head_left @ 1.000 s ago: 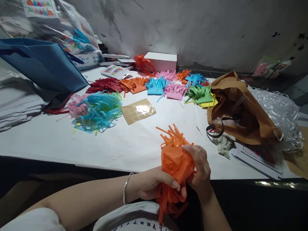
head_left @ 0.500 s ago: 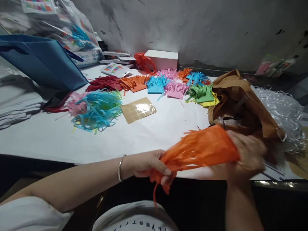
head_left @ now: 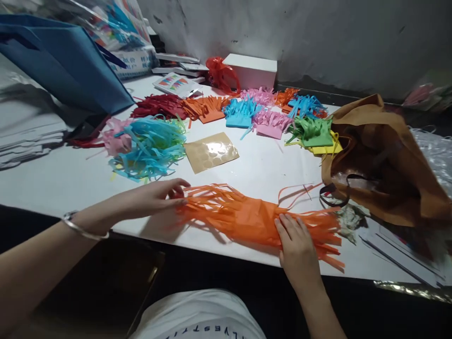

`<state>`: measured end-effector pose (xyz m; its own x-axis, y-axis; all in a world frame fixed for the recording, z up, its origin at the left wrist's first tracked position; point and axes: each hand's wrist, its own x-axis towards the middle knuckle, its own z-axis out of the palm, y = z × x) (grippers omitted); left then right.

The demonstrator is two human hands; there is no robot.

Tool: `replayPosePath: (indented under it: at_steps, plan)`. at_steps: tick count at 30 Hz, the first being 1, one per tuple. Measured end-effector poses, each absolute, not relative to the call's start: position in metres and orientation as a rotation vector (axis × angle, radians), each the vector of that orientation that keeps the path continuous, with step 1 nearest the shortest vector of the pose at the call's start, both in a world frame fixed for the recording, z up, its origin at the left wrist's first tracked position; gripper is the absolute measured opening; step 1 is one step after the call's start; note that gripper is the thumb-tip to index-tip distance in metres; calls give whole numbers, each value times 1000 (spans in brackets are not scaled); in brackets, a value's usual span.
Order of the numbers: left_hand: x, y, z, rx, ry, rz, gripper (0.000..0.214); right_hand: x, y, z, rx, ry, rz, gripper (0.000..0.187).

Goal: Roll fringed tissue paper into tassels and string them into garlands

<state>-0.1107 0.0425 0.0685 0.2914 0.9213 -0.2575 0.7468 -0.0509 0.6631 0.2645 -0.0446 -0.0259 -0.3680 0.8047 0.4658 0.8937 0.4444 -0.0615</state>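
A sheet of orange fringed tissue paper [head_left: 252, 214] lies across the front of the white table, its uncut band in the middle and strips spreading to both sides. My right hand [head_left: 296, 242] rests on the band's right part with fingers stretched out flat. At the left fringe ends is my left hand [head_left: 158, 197], its thumb and fingers apart and slightly curled. Whether it touches the strip tips I cannot tell. A thin loose orange strip [head_left: 293, 188] lies behind the sheet.
Behind lie a brown sticker sheet [head_left: 212, 153], a blue fringe pile [head_left: 151, 146] and several folded fringe bundles, such as a green one [head_left: 316, 131]. A brown bag [head_left: 384, 155] stands open on the right. A blue bag [head_left: 67, 61] and a white box [head_left: 250, 70] are farther back.
The orange tissue paper, held up between both hands before, now lies spread on the table. My left hand has moved left and let go; my right hand has come down flat on the paper.
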Motion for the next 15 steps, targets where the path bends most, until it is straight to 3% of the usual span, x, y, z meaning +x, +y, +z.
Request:
replayPosePath:
  at_steps: [4,8,15]
  plan:
    - [-76,14,52,2430,1347,722,40,255,-48,-24,-1486,-2275,-221,62]
    - [-6,-9,34,2667,856,459,43,261,-48,-20,-1505,-2329,-220,60]
    - [16,-6,12,2587,875,480,28,339,-58,14,-1500,-2115,-317,47]
